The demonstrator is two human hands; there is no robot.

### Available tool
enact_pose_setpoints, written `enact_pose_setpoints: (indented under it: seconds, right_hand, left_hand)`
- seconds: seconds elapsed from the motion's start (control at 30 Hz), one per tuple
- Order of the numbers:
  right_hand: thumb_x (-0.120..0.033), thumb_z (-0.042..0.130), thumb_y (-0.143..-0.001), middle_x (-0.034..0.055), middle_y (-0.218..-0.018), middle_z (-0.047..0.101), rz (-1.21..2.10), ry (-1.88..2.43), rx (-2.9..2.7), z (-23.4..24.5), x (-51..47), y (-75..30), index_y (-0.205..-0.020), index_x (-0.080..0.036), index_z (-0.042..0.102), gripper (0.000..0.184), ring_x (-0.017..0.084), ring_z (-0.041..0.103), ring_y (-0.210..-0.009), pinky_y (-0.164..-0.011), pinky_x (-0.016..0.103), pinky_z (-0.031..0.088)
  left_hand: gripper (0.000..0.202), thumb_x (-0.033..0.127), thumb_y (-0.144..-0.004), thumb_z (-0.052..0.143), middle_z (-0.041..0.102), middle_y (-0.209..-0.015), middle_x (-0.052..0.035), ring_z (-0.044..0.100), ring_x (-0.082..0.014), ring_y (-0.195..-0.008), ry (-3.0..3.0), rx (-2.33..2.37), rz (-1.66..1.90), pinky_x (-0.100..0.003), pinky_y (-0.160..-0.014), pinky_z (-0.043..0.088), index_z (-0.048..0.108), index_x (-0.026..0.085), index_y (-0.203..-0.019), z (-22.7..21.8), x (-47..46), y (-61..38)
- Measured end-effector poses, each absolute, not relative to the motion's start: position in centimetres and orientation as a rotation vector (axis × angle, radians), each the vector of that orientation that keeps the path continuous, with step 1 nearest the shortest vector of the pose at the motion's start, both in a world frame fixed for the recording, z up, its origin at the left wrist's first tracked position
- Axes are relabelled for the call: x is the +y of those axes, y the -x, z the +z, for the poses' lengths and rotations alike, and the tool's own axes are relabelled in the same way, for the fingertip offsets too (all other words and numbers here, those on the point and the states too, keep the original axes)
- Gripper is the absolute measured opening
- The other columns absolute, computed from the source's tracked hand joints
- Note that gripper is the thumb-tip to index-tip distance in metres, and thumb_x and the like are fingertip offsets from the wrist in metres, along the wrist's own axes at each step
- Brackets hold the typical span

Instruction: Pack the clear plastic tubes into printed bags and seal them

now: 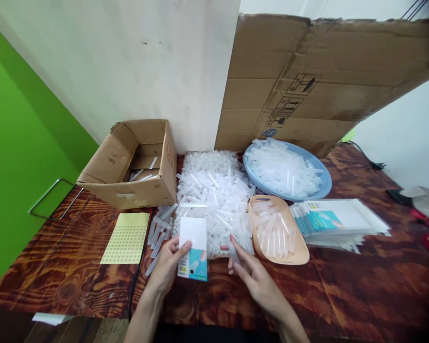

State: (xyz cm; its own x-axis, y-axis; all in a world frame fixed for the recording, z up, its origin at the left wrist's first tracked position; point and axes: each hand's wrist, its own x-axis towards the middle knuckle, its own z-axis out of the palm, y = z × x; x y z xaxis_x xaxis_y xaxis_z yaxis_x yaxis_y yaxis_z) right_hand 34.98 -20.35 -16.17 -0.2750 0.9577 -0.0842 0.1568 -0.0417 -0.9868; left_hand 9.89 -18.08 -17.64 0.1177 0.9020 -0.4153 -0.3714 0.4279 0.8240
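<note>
I have a bright green wall [7, 157] at nine o'clock on my feed, a darker band of shadow slanting down it. A pale, marked wall [146, 71] rises at eleven, and a smooth whitish wall [411, 124] shows toward three. Across six o'clock I see the table [346, 290], its dark reddish-brown wood grain catching a soft sheen. Past its edge at seven, I glimpse dim, brownish floor [78, 331].

At the back of the bench [343, 295], a large cardboard sheet [293, 62], printed with dark symbols, is stood. At left, a green panel [25, 119] is partly covered by a bent metal wire [43, 196].
</note>
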Motion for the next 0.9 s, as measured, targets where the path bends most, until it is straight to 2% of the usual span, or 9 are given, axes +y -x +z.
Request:
enact_pose_setpoints:
  seconds: [0.07,0.13,0.2,0.27,0.4,0.5,0.6,0.73,0.9]
  right_hand:
    - [-0.028,0.060,-0.097,0.0091,-0.125,0.067,1.280,1.276,-1.524,-15.9,-19.6,-35.1,-0.142,-0.031,0.058,0.045,0.018,0.067,-0.081,-0.084,0.038,0.058]
    - [-0.028,0.069,-0.092,0.0093,-0.118,0.069,1.155,1.297,-1.528,-15.4,-19.0,-35.0,-0.121,-0.028,0.075,0.029,0.023,0.067,-0.094,-0.088,0.040,0.057]
    - [-0.030,0.075,-0.087,0.0085,-0.106,0.069,1.073,1.287,-1.483,-14.9,-18.5,-34.7,-0.100,-0.025,0.081,0.015,0.026,0.066,-0.099,-0.086,0.037,0.057]
    - [-0.033,0.079,-0.084,0.0070,-0.095,0.068,1.084,1.247,-1.419,-14.6,-18.2,-34.3,-0.089,-0.023,0.080,0.011,0.024,0.066,-0.091,-0.075,0.033,0.059]
    - [-0.036,0.081,-0.081,0.0054,-0.093,0.072,1.316,1.102,-1.164,-14.8,-18.1,-33.4,-0.099,-0.022,0.070,0.025,0.018,0.066,-0.067,-0.058,0.029,0.057]
    - [-0.039,0.073,-0.089,0.0075,-0.100,0.074,1.426,0.988,-1.009,-15.3,-18.3,-32.6,-0.117,-0.023,0.058,0.035,0.017,0.067,-0.065,-0.062,0.032,0.059]
    - [-0.039,0.069,-0.092,0.0056,-0.096,0.074,1.439,0.952,-0.945,-16.0,-18.5,-31.9,-0.120,-0.026,0.050,0.036,0.018,0.067,-0.065,-0.063,0.033,0.058]
    - [-0.042,0.063,-0.095,0.0042,-0.085,0.073,1.460,1.042,-1.023,-16.9,-18.8,-31.4,-0.106,-0.025,0.057,0.021,0.021,0.068,-0.070,-0.066,0.032,0.056]
    - [-0.035,0.053,-0.097,0.0090,-0.109,0.071,1.350,1.066,-1.366,-16.9,-19.1,-31.8,-0.089,-0.021,0.070,0.023,0.027,0.065,-0.100,-0.089,0.037,0.052]
  left_hand:
    - [0.050,0.044,-0.077,0.082,0.076,-0.086,-0.0080,0.067,-0.0175,-0.063,-0.667,1.065,0.952,-0.027,-0.061,0.053,0.069,0.012,-0.113,-17.5,-18.5,-8.4]
    - [0.046,0.043,-0.077,0.082,0.075,-0.082,-0.0064,0.065,-0.0163,-0.062,-0.765,1.045,0.823,-0.024,-0.057,0.048,0.071,0.012,-0.109,-17.2,-18.8,-7.3]
    - [0.041,0.042,-0.077,0.082,0.074,-0.082,-0.0059,0.063,-0.0156,-0.064,-0.884,1.014,0.677,-0.021,-0.056,0.043,0.073,0.011,-0.102,-16.9,-18.9,-6.6]
    - [0.039,0.043,-0.076,0.082,0.073,-0.084,-0.0060,0.062,-0.0158,-0.068,-0.959,0.974,0.566,-0.021,-0.057,0.041,0.074,0.011,-0.097,-16.6,-18.9,-6.3]
    - [0.041,0.046,-0.075,0.082,0.073,-0.084,-0.0059,0.060,-0.0150,-0.067,-0.946,0.921,0.474,-0.021,-0.058,0.040,0.075,0.012,-0.097,-16.6,-18.9,-6.0]
    - [0.045,0.048,-0.076,0.082,0.073,-0.085,-0.0067,0.060,-0.0148,-0.066,-0.915,0.913,0.496,-0.021,-0.058,0.040,0.075,0.012,-0.103,-17.0,-19.2,-5.9]
    - [0.049,0.049,-0.075,0.081,0.072,-0.086,-0.0075,0.059,-0.0146,-0.065,-0.885,0.907,0.523,-0.021,-0.057,0.040,0.075,0.012,-0.107,-17.3,-19.4,-6.1]
    - [0.047,0.057,-0.079,0.076,0.068,-0.076,-0.0045,0.054,-0.0118,-0.059,-0.820,0.963,0.558,-0.019,-0.052,0.036,0.075,0.012,-0.094,-17.6,-19.5,-7.1]
    - [0.047,0.059,-0.081,0.073,0.058,-0.064,0.0007,0.044,-0.0087,-0.053,-0.784,1.034,0.626,-0.018,-0.048,0.029,0.070,0.012,-0.081,-18.0,-19.6,-8.2]
